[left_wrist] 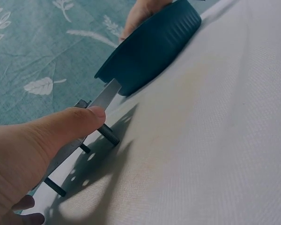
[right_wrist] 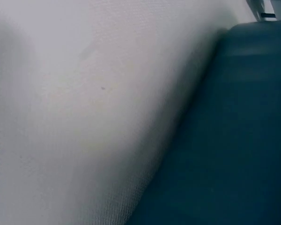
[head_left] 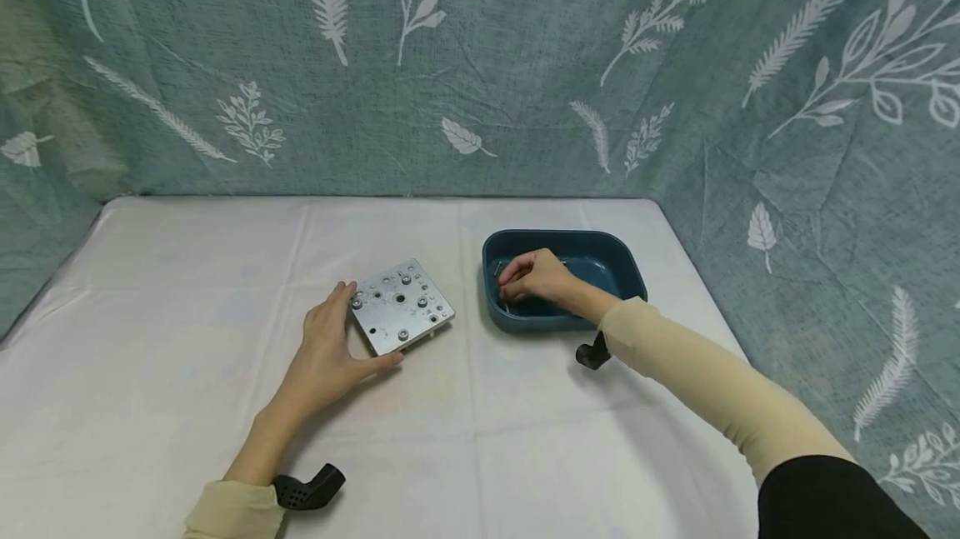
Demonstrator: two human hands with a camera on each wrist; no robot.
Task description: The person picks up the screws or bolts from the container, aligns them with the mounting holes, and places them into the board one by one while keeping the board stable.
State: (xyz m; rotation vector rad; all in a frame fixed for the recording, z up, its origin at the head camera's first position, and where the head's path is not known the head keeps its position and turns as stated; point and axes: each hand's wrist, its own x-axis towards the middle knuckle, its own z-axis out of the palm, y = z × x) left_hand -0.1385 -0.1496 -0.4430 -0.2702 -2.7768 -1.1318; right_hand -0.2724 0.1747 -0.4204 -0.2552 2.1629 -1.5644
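Observation:
A square silver metal plate [head_left: 386,316] with several bolts and holes sits on the table's left-centre. My left hand [head_left: 328,360] holds it by its edges, thumb at the near corner and fingers at the far left one. In the left wrist view, threaded bolts [left_wrist: 108,135] stick out beneath the plate, above its shadow. My right hand [head_left: 546,279] reaches into a dark blue tray [head_left: 555,324], fingers bent down near its left end. Small metal screws [head_left: 498,268] lie by those fingertips; whether they pinch one is hidden. Only the tray's outer wall [right_wrist: 234,140] fills much of the right wrist view.
A white cloth [head_left: 187,339] covers the table. Behind and to the right hangs a green-grey curtain [head_left: 525,147] with white leaf prints. Black wrist-worn camera pieces [head_left: 309,491] jut out beside both wrists, the right one close to the tray's front wall.

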